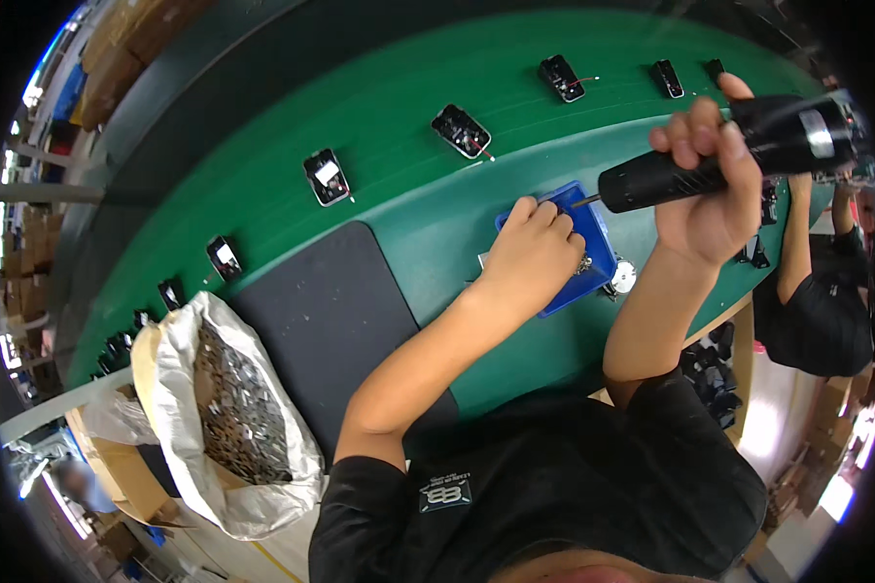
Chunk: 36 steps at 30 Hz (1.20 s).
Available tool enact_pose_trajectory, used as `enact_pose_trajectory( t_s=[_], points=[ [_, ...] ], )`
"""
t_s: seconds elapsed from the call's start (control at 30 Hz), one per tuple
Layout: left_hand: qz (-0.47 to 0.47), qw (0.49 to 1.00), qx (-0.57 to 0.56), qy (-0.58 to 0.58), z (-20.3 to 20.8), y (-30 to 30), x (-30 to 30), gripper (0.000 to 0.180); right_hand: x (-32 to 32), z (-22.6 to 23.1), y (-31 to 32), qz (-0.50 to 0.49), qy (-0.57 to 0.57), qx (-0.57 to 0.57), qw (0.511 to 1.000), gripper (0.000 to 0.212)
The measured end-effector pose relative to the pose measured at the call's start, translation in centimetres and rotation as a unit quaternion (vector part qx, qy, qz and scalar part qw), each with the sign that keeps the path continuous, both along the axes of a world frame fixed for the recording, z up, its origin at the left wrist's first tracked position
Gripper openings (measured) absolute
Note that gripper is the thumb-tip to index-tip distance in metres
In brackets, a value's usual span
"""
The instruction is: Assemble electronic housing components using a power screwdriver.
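Observation:
My left hand (533, 255) reaches into a small blue bin (581, 243) on the green bench, its fingers curled down inside; what they touch is hidden. My right hand (707, 185) grips a black electric screwdriver (739, 151) held above the bench, its thin bit pointing left toward the blue bin's far rim. A small round metal part (622, 277) lies just right of the bin.
A green conveyor belt (389, 117) carries several small black devices, such as the black device (461, 130) and another black device (327, 177). A dark mat (331, 311) lies left of my arm. A bag of small metal parts (235, 408) sits in a box at lower left. Another person (817, 321) works at right.

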<state>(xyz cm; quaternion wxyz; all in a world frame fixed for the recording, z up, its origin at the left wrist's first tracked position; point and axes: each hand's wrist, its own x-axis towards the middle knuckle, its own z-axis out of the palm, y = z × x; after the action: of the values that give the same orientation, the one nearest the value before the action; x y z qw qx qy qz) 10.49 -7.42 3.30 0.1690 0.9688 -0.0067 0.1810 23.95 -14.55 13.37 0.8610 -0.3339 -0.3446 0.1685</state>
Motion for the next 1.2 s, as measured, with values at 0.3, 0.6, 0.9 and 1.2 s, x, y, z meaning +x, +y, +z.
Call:
enact_pose_trajectory(
  t_s=[0.3, 0.6, 0.9, 1.2],
  points=[
    [0.0, 0.993, 0.073, 0.096, 0.3, -0.2, 0.6, 0.008, 1.3, 0.1, -0.1, 0.031, -0.019, -0.011, 0.999, 0.045],
    [0.008, 0.989, 0.069, 0.127, 0.6, -0.8, 0.4, 0.01, 0.9, -0.4, 0.3, 0.041, 0.001, -0.036, 0.998, 0.044],
    [0.02, 0.993, -0.109, -0.041, -0.1, 1.0, -0.2, 0.004, 1.1, -0.5, 0.3, 0.074, -0.001, -0.018, 0.997, 0.043],
    [0.027, 0.929, -0.338, -0.15, 0.5, 5.0, -0.9, 0.01, 0.9, 0.5, -1.0, 0.158, 0.01, 0.041, 0.987, 0.042]
  ],
)
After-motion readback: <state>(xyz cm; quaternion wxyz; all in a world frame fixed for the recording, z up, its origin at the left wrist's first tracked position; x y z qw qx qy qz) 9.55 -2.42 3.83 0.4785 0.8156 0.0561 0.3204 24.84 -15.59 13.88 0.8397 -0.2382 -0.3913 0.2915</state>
